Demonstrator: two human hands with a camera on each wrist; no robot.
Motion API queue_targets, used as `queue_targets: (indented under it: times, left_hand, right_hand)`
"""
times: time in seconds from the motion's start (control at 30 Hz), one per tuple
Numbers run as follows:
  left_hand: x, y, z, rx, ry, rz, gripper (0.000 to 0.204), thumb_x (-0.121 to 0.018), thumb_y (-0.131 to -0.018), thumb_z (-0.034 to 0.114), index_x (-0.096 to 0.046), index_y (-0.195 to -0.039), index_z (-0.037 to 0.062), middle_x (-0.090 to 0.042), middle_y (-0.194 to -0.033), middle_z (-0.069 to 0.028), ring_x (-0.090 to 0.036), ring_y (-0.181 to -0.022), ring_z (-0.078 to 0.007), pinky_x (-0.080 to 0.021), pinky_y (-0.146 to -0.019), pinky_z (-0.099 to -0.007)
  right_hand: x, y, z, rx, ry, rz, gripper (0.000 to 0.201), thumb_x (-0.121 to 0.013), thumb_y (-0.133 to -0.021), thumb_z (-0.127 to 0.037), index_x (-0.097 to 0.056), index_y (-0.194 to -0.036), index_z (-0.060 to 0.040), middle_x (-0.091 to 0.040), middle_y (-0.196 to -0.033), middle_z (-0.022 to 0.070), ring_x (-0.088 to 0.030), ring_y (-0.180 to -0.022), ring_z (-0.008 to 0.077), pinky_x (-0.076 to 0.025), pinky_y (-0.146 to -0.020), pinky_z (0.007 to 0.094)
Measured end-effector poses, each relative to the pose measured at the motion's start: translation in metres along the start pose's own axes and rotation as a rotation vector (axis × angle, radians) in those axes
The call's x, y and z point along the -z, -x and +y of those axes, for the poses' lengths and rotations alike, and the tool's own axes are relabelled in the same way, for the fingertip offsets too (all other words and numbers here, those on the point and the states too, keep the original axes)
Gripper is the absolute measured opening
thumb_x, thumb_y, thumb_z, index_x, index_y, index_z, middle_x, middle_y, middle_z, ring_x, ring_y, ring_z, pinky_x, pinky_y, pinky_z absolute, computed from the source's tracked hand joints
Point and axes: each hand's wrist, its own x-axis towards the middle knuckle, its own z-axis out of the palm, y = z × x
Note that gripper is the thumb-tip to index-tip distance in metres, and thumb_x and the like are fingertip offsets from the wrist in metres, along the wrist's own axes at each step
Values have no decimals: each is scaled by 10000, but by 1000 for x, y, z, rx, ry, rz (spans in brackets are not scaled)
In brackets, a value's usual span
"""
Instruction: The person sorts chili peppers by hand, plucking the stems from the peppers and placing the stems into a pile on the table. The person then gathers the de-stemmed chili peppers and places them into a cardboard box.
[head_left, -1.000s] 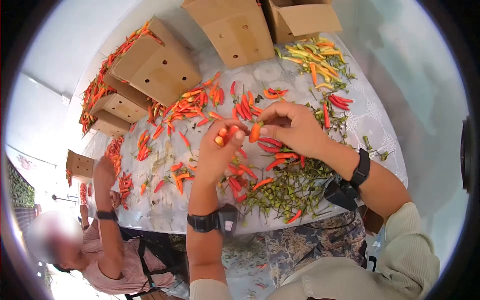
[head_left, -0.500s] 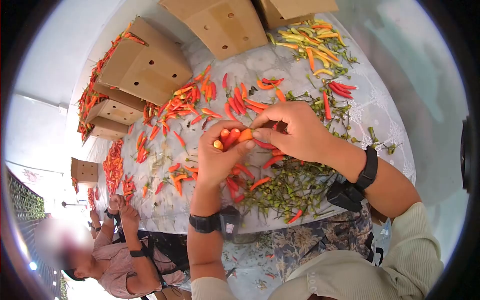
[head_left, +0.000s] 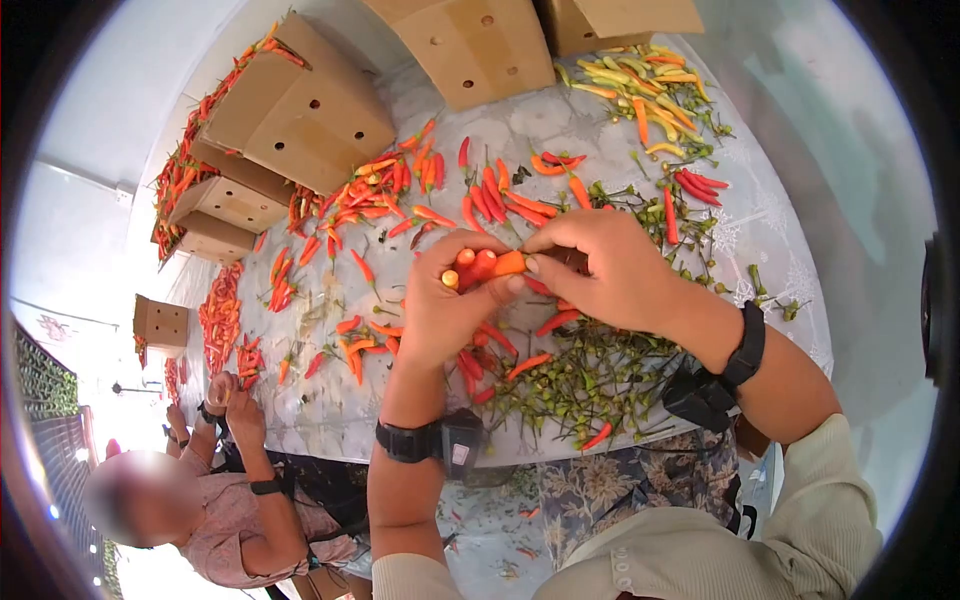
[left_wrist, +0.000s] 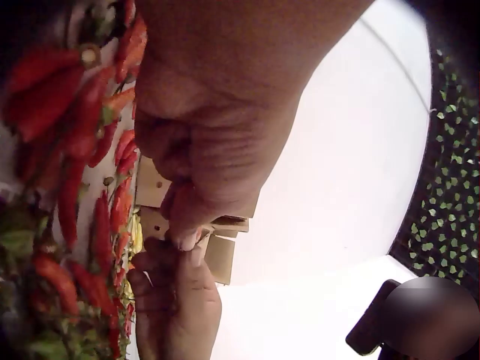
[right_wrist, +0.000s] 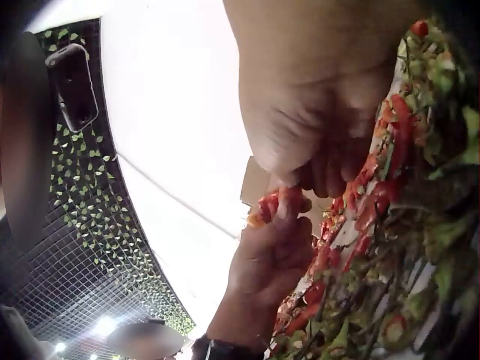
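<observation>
In the head view my left hand [head_left: 445, 305] grips a small bunch of chili peppers, red and pale-tipped ones, with an orange chili pepper [head_left: 509, 263] lying under its thumb and pointing right. My right hand [head_left: 610, 265] meets it there, thumb and forefinger pinching the stem end of that orange chili. The right wrist view shows red chilies [right_wrist: 281, 201] held in the left hand, close below the right fingertips. Beneath the hands lie loose red chilies [head_left: 480, 360] and a heap of green stems [head_left: 585, 385] on the table.
Chilies spread over the pale tablecloth [head_left: 330, 410], with a yellow chili pile [head_left: 640, 85] at the far right. Cardboard boxes [head_left: 300, 105] line the far side, some heaped with red chilies. Another person [head_left: 240, 510] sits at the left.
The orange chili, earlier upright in my right fingers, has tipped over and come into my left hand beside the others. My right fingers have stayed at its stem end.
</observation>
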Motion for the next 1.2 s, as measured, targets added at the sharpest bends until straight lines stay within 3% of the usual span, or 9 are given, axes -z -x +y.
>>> queue_targets:
  times: [0.1, 0.2, 0.5, 0.67, 0.8, 0.9, 1.0, 1.1, 1.2]
  left_hand:
    - [2, -1, -3, -130, -37, 29, 305, -803, -661, 30, -622, -907, 30, -594, -846, -1, -543, -798, -86, -452, -732, -240]
    - [1, 2, 4, -69, -8, -10, 315, -810, -651, 31, -615, -898, 34, -578, -847, 5, -536, -811, -88, -449, -736, -244]
    - [-1, 1, 4, -24, 65, -47, 316, -806, -693, 74, -617, -943, 28, -594, -856, 7, -536, -797, -82, -451, -740, -234]
    - [0, 2, 4, -22, 147, -61, 295, -782, -720, 51, -619, -963, 24, -605, -858, 10, -533, -790, -65, -456, -718, -229]
    - [-2, 4, 3, 21, 287, -101, 283, -762, -731, 16, -615, -973, 24, -606, -856, 6, -534, -772, -52, -462, -682, -212]
    - [0, 4, -1, 64, 297, -111, 291, -758, -733, 7, -609, -982, 20, -605, -856, 3, -533, -761, -43, -464, -653, -197]
    - [1, 3, -6, 23, 309, -114, 296, -757, -736, 10, -606, -991, 20, -612, -866, -7, -549, -760, -54, -474, -642, -200]
    - [2, 6, -1, 104, 423, -152, 301, -753, -743, 16, -598, -1001, 18, -620, -881, -18, -567, -778, -73, -486, -653, -212]
    - [4, 6, -5, 49, 529, -185, 301, -747, -751, 20, -592, -1008, 17, -626, -900, -28, -579, -798, -87, -493, -670, -219]
  right_hand:
    - [3, -3, -4, -151, -105, -95, 216, -641, -829, -238, -626, -817, -22, -614, -681, 131, -614, -643, 283, -464, -580, 374]
    - [2, -4, -9, -207, -155, -168, 239, -621, -865, -254, -615, -816, -20, -602, -689, 142, -598, -649, 297, -444, -573, 385]
    - [-4, -1, -4, 30, 30, -3, 170, -623, -843, -191, -562, -797, -39, -555, -696, 148, -554, -681, 348, -418, -586, 415]
    - [-4, -2, -4, 95, 56, 7, 108, -624, -849, -134, -585, -834, -34, -568, -740, 93, -542, -676, 279, -434, -610, 342]
    - [-2, 0, -5, 10, -70, -35, 96, -603, -870, -112, -575, -832, -29, -558, -740, 80, -531, -672, 231, -428, -623, 322]
    - [-4, -2, -5, 36, -179, -14, 169, -590, -868, -145, -522, -783, -15, -491, -684, 135, -479, -651, 319, -380, -590, 368]
    - [-5, -3, -3, -1, -268, -47, 190, -579, -884, -149, -512, -774, -9, -446, -661, 127, -452, -621, 271, -371, -590, 343]
    - [2, -3, -4, -97, -309, -175, 147, -563, -920, -133, -564, -829, -18, -531, -742, 15, -498, -670, 102, -420, -618, 266]
    - [-1, -3, -1, -200, -578, -242, 175, -538, -945, -158, -559, -835, -23, -518, -750, -10, -489, -677, 68, -417, -612, 243]
